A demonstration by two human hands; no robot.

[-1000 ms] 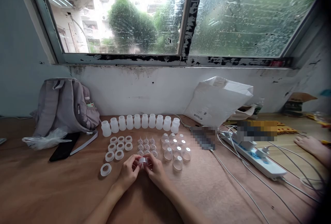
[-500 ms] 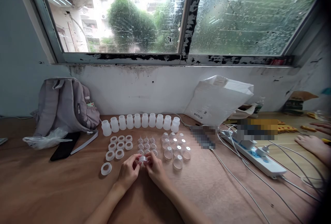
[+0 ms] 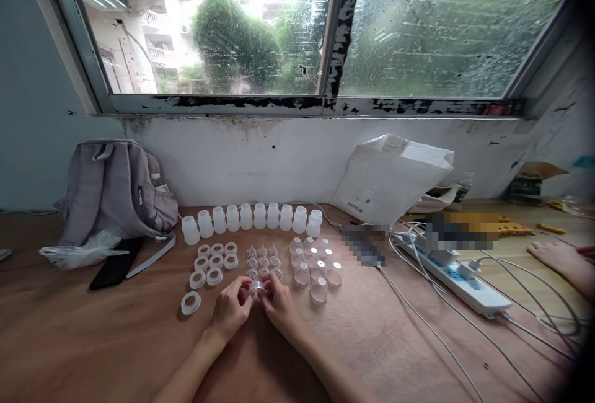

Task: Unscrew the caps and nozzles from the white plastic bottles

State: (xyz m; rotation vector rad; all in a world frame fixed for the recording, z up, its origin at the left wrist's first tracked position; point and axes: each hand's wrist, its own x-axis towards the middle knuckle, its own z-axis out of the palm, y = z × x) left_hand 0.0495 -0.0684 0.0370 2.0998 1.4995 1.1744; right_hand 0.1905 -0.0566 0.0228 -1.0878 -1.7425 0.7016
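Between the fingertips of both hands is a small clear silicone bottle teat (image 3: 257, 286), held just above the table. My left hand (image 3: 232, 301) pinches its left side and my right hand (image 3: 279, 304) its right side; part of it is hidden by the fingers. Directly behind them stand rows of similar clear teats (image 3: 263, 253). White collar rings (image 3: 214, 284) lie to the left, one (image 3: 186, 311) nearer to me than the others. On the right are clear domed caps (image 3: 318, 292). Frosted baby bottles (image 3: 260, 216) without tops form a curved row at the back.
At left sit a grey backpack (image 3: 111, 192), a plastic bag (image 3: 83, 250) and a dark phone-like slab (image 3: 114, 270). A white power strip (image 3: 478, 294) with cables and a large white bag (image 3: 376, 173) occupy the right. Another person's hand (image 3: 555, 258) rests at far right.
Both my hands keep the teat in nearly the same place. The view has shifted very slightly. At far right, one of the other person's two hands has gone out of sight.
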